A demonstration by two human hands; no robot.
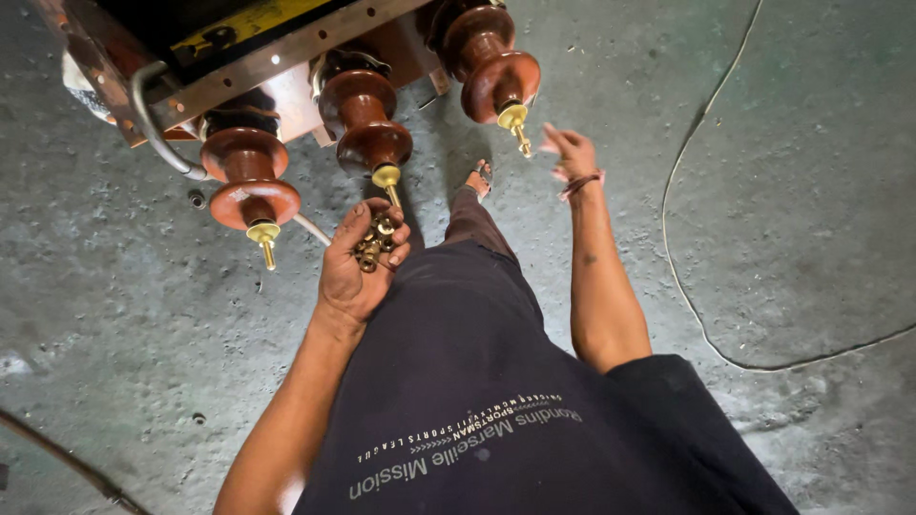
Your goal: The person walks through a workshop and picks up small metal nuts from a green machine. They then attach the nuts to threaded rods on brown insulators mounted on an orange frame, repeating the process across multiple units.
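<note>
Insulators, three brown ones with brass studs, hang off a metal box: left insulator (250, 186), middle insulator (367, 119), right insulator (491, 67). Left hand (358, 267) cups a pile of brass nuts (375, 243) just under the middle stud (389, 181). Right hand (570, 153), fingers spread and empty, sits just beside the right stud (516, 122).

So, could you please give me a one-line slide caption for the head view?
Left hand cups brass nuts below three brown insulators; right hand reaches toward a stud.
</note>
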